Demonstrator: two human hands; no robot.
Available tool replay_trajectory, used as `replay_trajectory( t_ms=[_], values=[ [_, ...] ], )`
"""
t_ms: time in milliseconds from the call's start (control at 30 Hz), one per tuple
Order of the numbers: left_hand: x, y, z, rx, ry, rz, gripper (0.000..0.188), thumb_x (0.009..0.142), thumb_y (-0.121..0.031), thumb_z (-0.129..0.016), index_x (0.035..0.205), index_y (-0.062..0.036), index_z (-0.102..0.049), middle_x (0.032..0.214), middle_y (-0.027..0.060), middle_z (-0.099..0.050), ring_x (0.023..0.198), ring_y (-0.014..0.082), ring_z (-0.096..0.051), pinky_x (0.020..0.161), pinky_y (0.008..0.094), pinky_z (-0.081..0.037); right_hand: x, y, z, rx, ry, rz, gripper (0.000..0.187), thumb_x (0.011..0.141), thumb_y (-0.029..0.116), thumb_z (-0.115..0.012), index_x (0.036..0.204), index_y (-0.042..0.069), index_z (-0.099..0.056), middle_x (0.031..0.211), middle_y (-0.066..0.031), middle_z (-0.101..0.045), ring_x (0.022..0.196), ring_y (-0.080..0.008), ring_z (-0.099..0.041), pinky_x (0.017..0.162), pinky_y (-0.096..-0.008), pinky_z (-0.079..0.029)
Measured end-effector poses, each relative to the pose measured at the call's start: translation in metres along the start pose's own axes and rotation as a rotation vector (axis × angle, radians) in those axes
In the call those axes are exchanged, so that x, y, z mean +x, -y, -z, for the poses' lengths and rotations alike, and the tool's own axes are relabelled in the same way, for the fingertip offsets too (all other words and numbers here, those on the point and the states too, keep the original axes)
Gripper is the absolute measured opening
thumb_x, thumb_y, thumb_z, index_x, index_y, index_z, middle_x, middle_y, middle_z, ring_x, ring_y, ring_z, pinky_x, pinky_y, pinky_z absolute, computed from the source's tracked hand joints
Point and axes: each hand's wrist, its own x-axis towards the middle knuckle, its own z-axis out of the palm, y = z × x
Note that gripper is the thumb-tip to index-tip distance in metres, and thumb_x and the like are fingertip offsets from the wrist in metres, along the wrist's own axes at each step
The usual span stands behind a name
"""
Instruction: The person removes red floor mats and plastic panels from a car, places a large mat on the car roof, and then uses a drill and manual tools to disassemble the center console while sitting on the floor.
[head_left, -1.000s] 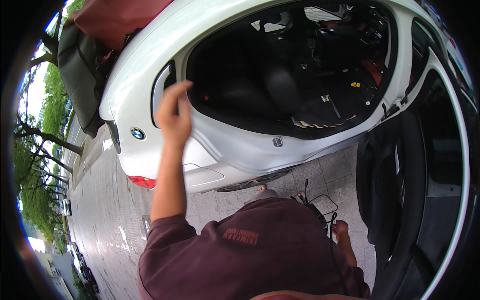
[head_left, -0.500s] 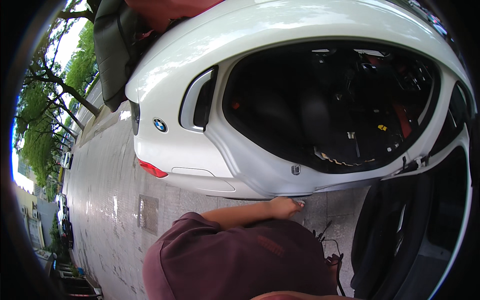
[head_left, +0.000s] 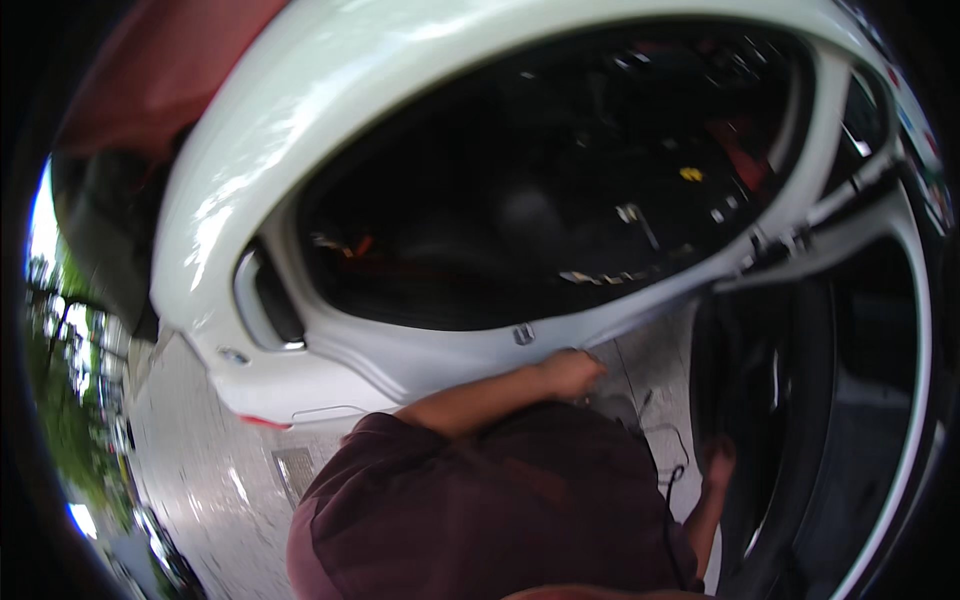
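My left hand (head_left: 573, 374) is curled closed in front of my body, beside the sill of a white car (head_left: 345, 372). Its fingers are bent inward, and whether something is inside them cannot be made out. Lower right, my right hand (head_left: 719, 462) is held up along the dark inner panel of the open car door (head_left: 815, 360); its fingers are smeared by motion. Between my hands a thin black cord (head_left: 676, 470) hangs in loops by my shirt. A metal door striker (head_left: 523, 334) sits on the car frame just beyond my left hand.
The dark car cabin (head_left: 450, 220) opens ahead, with a small yellow item (head_left: 691, 174) inside. A side window (head_left: 270, 300) is at the left. Grey paving (head_left: 190, 430) carries a drain grate (head_left: 295, 473). Something red (head_left: 150, 80) is at the upper left.
The view has swung, so the car sits further left and the cabin fills more of it. My right forearm has come out toward the door. My left hand stays curled by the sill.
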Motion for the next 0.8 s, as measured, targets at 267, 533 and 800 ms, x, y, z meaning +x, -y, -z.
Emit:
replay_trajectory(
  t_ms=[267, 533, 800],
  values=[
    [0.040, 0.026, -0.016, 0.029, 0.273, 0.266, 0.036, 0.095, -0.016, -0.059, 0.128, -0.0140, -0.074, 0.117, 0.0232, -0.074, 0.109, 0.0423, -0.071, 0.094, 0.0521, -0.056, -0.020, 0.211, -0.069, -0.039, -0.081, 0.020, 0.033, 0.107, 0.016, -0.064, 0.139, 0.005, -0.064, 0.119, -0.0075, -0.073, 0.105, -0.0151, -0.068, 0.093, -0.0290, -0.054],
    [0.095, 0.002, -0.014, -0.148, 0.050, 0.436, 0.027, 0.100, -0.015, -0.061, 0.122, -0.0106, -0.075, 0.108, 0.0219, -0.076, 0.092, 0.0404, -0.074, 0.080, 0.0467, -0.059, 0.045, 0.249, -0.105, -0.361, 0.121, 0.097, 0.024, 0.110, 0.019, -0.060, 0.123, 0.003, -0.070, 0.091, -0.0007, -0.073, 0.079, -0.0078, -0.064, 0.072, -0.0256, -0.051],
    [0.209, 0.056, -0.026, -0.217, -0.422, 0.376, 0.075, 0.090, -0.013, -0.072, 0.159, -0.0091, -0.043, 0.153, 0.0255, -0.053, 0.138, 0.0434, -0.054, 0.116, 0.0442, -0.046, 0.070, 0.294, -0.153, -0.714, 0.097, 0.109, 0.034, 0.104, 0.013, -0.062, 0.135, 0.002, -0.066, 0.088, -0.0159, -0.074, 0.074, -0.0257, -0.072, 0.073, -0.0364, -0.057]
  ],
)
